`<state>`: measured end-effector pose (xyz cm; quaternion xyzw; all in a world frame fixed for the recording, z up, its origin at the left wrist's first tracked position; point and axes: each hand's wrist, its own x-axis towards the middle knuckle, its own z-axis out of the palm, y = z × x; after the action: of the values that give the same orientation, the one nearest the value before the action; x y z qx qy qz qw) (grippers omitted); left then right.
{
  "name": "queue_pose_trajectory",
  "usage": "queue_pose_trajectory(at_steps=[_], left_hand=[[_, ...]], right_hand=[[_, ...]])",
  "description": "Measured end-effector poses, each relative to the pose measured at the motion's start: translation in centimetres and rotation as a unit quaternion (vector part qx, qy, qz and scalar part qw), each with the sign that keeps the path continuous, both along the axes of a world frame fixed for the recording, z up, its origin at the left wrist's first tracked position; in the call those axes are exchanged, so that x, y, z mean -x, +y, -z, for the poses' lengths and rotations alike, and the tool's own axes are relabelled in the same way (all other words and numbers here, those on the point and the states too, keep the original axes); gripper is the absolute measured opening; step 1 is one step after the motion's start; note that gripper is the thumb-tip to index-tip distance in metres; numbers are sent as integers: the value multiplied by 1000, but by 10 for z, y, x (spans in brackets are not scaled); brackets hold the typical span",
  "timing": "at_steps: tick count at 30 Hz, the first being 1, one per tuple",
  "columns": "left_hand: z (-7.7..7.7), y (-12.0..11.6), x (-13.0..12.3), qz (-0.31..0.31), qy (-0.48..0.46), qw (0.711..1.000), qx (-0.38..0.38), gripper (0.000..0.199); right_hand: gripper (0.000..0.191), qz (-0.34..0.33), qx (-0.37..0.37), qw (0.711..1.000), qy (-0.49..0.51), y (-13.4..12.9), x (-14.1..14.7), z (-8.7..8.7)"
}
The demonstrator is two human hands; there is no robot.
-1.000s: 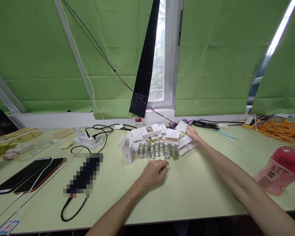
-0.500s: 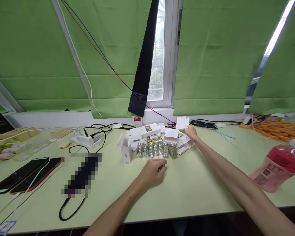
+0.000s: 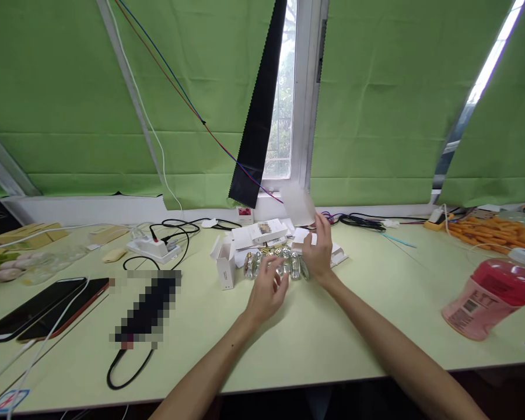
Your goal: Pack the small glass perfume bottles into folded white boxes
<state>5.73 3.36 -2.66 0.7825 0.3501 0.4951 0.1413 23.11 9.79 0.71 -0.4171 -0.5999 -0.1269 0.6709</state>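
My right hand [image 3: 319, 251] has its raised fingers at the lower edge of a white cardboard box [image 3: 298, 204], which is tilted and blurred by motion. A row of small shiny silver-green packets [image 3: 294, 267] lies on the table, and my left hand [image 3: 268, 293] hovers at its near side. The left fingers are spread and bent, with nothing visible in them; they partly cover the packets. Left of the row stands an upright white box [image 3: 225, 265] with its top flaps open. Behind the packets are more white boxes [image 3: 269, 231], lying in a loose pile, partly hidden by my right hand.
Black cables [image 3: 363, 221] and a white power strip [image 3: 153, 249] lie toward the wall. Phones [image 3: 39, 306] with charging cords are on the left. A pink-labelled bottle [image 3: 485, 300] leans at the right, near a heap of orange sticks [image 3: 485, 230].
My right hand has moved left and toward me, carrying the white box up off the pile and tilting it. My left hand has reached forward to the packets, and its fingers have spread.
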Motion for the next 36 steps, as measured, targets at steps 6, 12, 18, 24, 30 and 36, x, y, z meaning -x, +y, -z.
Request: queue_pose_trajectory(at_steps=[6,12,18,24,30,36], left_hand=[[-12,-1,2,-49,-176,982,50,55],[-17,1,3,-49,-226,967,103,59],[-22,1,3,-56,-220,970,82,67],[-22,0,2,-76,-216,971,69,71],[-21,3,3,-86,-232,967,70,77],[-25,2,4,-116,-231,964,61,75]], right_hand=[[66,-49,-71,989,-116,-45,43,17],[63,-54,-78,987,-132,-45,41,25],[61,-25,-77,992,-101,-49,35,17],[54,-10,-95,993,-73,-51,33,9],[49,-59,-68,993,-73,-47,27,9],[44,-63,-60,993,-73,-42,20,9]])
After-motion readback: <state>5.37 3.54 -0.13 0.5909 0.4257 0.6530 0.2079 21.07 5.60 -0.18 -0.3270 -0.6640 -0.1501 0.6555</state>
